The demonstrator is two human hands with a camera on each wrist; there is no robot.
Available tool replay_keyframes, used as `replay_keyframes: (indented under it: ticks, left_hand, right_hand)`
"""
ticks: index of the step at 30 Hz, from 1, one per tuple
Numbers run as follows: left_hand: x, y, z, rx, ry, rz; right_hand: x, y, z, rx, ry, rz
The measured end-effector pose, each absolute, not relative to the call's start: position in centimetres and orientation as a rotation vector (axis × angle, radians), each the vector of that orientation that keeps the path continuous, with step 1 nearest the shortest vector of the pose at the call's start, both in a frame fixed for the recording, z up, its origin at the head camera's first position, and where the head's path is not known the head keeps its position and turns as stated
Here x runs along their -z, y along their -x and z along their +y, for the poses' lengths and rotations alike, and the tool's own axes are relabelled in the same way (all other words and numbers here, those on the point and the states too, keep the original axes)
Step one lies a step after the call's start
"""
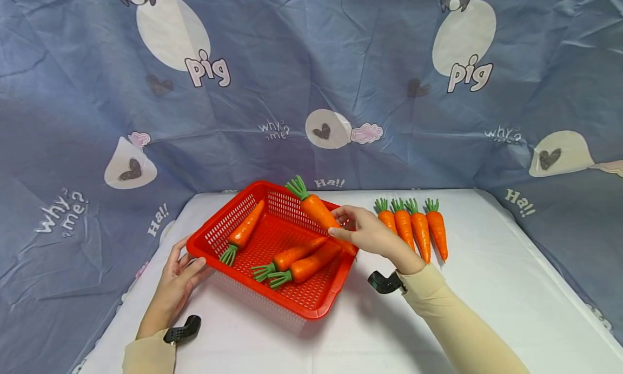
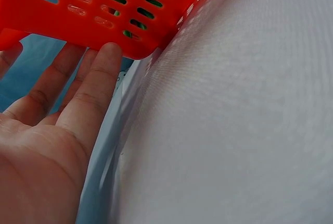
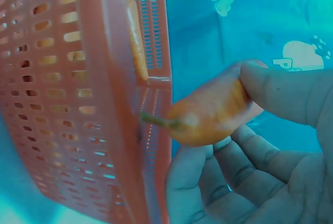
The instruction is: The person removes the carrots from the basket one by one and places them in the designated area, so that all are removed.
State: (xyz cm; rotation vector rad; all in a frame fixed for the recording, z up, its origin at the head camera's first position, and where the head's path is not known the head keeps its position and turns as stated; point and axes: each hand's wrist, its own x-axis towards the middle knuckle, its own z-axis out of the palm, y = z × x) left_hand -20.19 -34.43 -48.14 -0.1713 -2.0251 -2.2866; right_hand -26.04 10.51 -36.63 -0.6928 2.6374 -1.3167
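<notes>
In the head view, a red plastic basket (image 1: pixel 305 311) with perforated walls stands at an angle on the white-covered table. My left hand (image 1: pixel 176 282) holds its left corner, thumb at the rim; the left wrist view shows fingertips against the basket wall (image 2: pixel 88 5). My right hand (image 1: pixel 362 231) pinches an orange carrot (image 1: pixel 318 212) with green stalks between thumb and fingers, over the basket's right part. The held carrot (image 3: pixel 208 112) also shows in the right wrist view. Inside the basket lie three carrots: one along the left (image 1: pixel 245 228) and two side by side (image 1: pixel 311 263).
Several carrots (image 1: pixel 421 233) lie in a row on the white tablecloth (image 1: pixel 496 287), right of the basket, stalks pointing away. A blue printed cloth (image 1: pixel 272 93) hangs behind and at the sides. Each wrist wears a small black device (image 1: pixel 182 329).
</notes>
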Motion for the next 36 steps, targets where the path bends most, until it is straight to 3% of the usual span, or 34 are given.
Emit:
replay_keyframes:
  ticks: [36]
  left_hand:
    - [48.3,20.3,-34.5,2.281,0.177,-2.03]
  right_hand:
    - [39.1,21.5,16.5,1.439,0.404,2.617]
